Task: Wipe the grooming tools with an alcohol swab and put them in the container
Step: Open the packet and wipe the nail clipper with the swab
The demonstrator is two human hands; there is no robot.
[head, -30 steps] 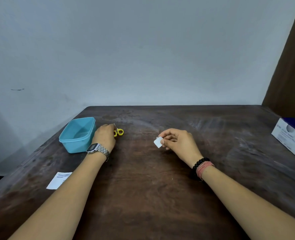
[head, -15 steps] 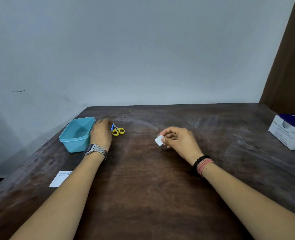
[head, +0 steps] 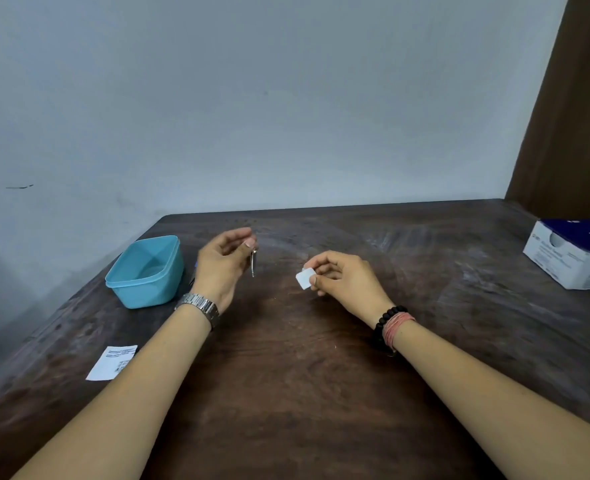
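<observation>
Blue container [head: 147, 271] looks empty; left hand [head: 221, 263] pinches metal tool [head: 253, 262]; right hand [head: 345, 282] pinches swab [head: 304, 278].

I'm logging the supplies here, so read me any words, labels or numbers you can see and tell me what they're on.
Nothing can be read for certain.
White and blue box: grey print on its front and a small label on top, too blurred.
Paper slip on the table: lines of small print, too small.
Wristwatch: no face showing.

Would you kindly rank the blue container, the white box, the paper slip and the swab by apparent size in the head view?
1. White box, cut off by the frame, and container: too alike to rank.
2. Paper slip.
3. Swab.
</observation>
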